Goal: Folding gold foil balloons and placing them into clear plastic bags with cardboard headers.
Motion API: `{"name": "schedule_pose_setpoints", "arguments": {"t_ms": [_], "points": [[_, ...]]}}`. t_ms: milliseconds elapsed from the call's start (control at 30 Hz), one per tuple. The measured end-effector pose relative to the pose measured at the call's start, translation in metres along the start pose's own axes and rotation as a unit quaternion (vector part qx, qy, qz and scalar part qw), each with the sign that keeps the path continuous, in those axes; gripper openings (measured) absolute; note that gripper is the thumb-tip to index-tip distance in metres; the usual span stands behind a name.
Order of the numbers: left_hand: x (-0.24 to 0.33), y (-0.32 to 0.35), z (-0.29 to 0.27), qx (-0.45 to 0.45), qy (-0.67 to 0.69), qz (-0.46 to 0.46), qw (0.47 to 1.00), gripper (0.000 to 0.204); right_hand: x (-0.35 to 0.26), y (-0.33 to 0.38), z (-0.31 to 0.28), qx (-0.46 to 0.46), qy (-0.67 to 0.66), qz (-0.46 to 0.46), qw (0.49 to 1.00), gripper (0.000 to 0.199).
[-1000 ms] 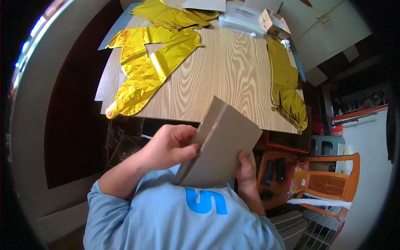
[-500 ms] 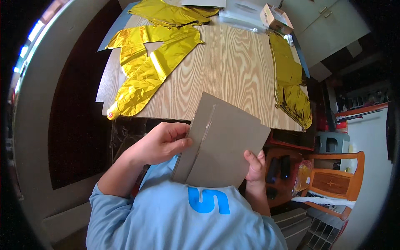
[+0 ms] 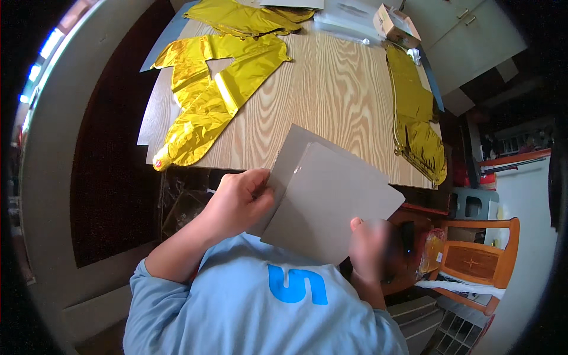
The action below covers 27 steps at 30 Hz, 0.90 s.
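In front of my chest I hold flat grey cardboard pieces over the near edge of the table. A front grey cardboard sheet point(image 3: 331, 195) overlaps a back grey cardboard sheet point(image 3: 291, 147), which shows along the left and top. My left hand point(image 3: 241, 198) is closed on the left edge of the back sheet, its fingertips partly hidden. At the lower right of the front sheet is my right hand point(image 3: 364, 245), thumb on its face; its other fingers are smeared or hidden behind.
Flat gold foil balloons lie on the wood-grain table point(image 3: 319, 89): one gold balloon point(image 3: 219, 89) at left, another point(image 3: 248, 16) at the far left and a third point(image 3: 411, 100) along the right edge. A small cardboard box point(image 3: 396, 26) stands far right. A wooden chair point(image 3: 479, 260) is at right.
The front sheet has slid to the right across the back sheet, so more of the back one shows at left. My right hand has shifted slightly right and down.
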<state>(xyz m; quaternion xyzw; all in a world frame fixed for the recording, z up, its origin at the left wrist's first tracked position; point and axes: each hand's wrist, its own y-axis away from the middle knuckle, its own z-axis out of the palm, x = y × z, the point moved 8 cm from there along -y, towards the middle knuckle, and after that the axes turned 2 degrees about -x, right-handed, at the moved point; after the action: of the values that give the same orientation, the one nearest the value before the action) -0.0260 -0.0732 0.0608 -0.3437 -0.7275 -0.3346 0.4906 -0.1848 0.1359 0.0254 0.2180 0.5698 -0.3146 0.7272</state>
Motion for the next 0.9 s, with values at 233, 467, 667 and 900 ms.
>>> {"name": "schedule_pose_setpoints", "arguments": {"t_ms": [233, 467, 667, 900], "points": [[-0.019, 0.000, 0.004, -0.022, 0.132, -0.063, 0.989, 0.024, 0.000, 0.006, -0.009, -0.005, 0.043, -0.016, 0.999, 0.040], [-0.018, -0.005, 0.002, 0.000, -0.031, -0.081, 0.996, 0.019, -0.014, 0.008, 0.006, -0.039, 0.081, -0.029, 0.996, 0.034], [-0.032, -0.014, 0.002, 0.097, -0.054, -0.029, 0.993, 0.016, -0.025, 0.017, 0.017, -0.019, 0.204, -0.125, 0.971, 0.022], [-0.037, -0.015, 0.008, 0.027, 0.087, -0.011, 0.996, 0.031, -0.014, 0.014, 0.008, -0.032, 0.100, -0.059, 0.993, 0.030]]}}
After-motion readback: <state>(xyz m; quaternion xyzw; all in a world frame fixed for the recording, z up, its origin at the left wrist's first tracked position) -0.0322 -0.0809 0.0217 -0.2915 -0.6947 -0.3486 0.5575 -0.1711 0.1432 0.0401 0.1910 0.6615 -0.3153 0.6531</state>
